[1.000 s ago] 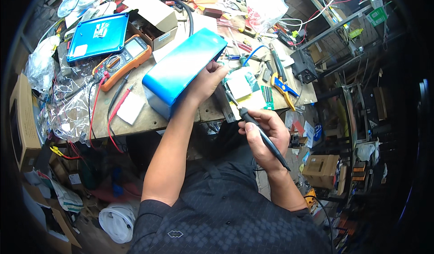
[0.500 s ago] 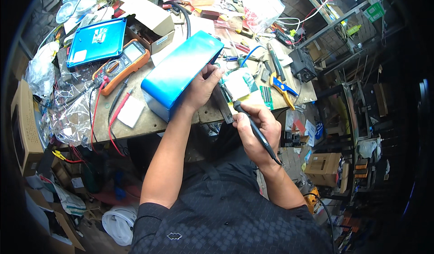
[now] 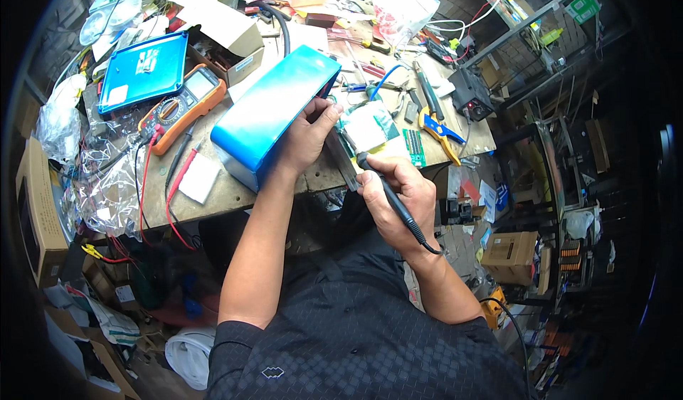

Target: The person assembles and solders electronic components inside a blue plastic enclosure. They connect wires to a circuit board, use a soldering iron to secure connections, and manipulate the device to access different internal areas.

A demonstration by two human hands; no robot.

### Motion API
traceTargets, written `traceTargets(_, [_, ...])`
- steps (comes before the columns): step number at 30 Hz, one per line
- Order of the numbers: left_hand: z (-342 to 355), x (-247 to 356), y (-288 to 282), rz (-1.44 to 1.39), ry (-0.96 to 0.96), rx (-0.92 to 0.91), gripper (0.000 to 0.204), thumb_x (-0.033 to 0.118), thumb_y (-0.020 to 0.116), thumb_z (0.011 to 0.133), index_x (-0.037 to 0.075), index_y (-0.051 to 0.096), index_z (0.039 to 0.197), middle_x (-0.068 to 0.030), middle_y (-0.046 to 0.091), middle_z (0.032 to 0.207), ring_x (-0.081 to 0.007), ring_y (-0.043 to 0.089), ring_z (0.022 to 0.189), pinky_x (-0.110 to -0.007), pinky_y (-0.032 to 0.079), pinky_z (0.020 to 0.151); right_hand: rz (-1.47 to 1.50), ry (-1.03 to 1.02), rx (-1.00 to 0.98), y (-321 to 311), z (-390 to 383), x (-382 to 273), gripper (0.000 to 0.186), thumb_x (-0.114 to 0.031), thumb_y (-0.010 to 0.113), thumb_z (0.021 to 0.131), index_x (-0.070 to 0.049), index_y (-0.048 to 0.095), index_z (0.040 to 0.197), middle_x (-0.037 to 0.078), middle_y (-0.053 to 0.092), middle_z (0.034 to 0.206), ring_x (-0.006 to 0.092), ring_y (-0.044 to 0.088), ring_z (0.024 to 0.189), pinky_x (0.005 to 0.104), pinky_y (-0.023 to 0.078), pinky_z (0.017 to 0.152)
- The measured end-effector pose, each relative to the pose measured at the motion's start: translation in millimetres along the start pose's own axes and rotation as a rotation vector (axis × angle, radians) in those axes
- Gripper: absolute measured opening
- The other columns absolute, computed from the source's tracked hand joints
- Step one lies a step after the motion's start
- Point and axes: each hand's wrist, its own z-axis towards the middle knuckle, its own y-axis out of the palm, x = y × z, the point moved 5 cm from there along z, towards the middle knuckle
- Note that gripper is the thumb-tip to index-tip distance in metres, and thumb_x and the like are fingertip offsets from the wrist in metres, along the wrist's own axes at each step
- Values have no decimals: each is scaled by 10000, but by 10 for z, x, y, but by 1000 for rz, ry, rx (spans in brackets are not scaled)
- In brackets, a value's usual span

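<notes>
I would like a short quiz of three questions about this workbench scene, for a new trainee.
1. True or false: the left hand rests on the blue block-shaped pack.
2. What does the right hand hold? A) a black pen-shaped tool with a cable, B) yellow pliers, C) a red probe.
3. Fill in: the orange multimeter lies to the person's ____ of the blue pack.

Key
1. True: the fingers press on its near end.
2. A: the black tool points toward the pack, its cable trailing off behind the hand.
3. Left.
</notes>
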Motion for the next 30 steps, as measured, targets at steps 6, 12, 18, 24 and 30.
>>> traceTargets(6, [-36,56,-2,4,19,14,236,255,758,997,20,763,1018,-8,724,936,-92,627,881,-256,481,850,-97,-15,-42,2,60,-95,216,-107,754,912,36,727,1073,197,741,870,277,762,733,335,581,678])
traceTargets(12, [-35,92,0,-7,14,-17,241,260,750,1001,20,757,1006,-9,716,927,-90,618,875,-257,476,845,-83,13,-58,8,81,-108,214,-111,762,912,39,725,1061,199,747,867,273,764,735,343,583,676])
traceTargets(18, [-40,90,0,-3,19,-1,242,262,752,997,21,760,1001,-10,709,928,-95,617,873,-256,472,842,-148,-35,-127,9,98,-109,234,-79,718,972,86,699,1138,127,775,901,140,771,805,247,588,710])
traceTargets(24, [-39,83,2,15,6,11,243,264,757,991,21,764,1000,-11,709,934,-101,620,876,-261,474,848,-106,-36,-59,14,109,-108,204,-109,771,906,31,719,1044,193,745,854,276,767,727,342,587,669])
traceTargets(30, [-35,80,0,24,-3,9,237,263,756,992,27,766,1007,-7,713,927,-98,623,879,-260,476,853,-100,-31,-61,11,113,-108,199,-102,770,904,31,720,1044,182,742,838,254,760,706,333,581,655])
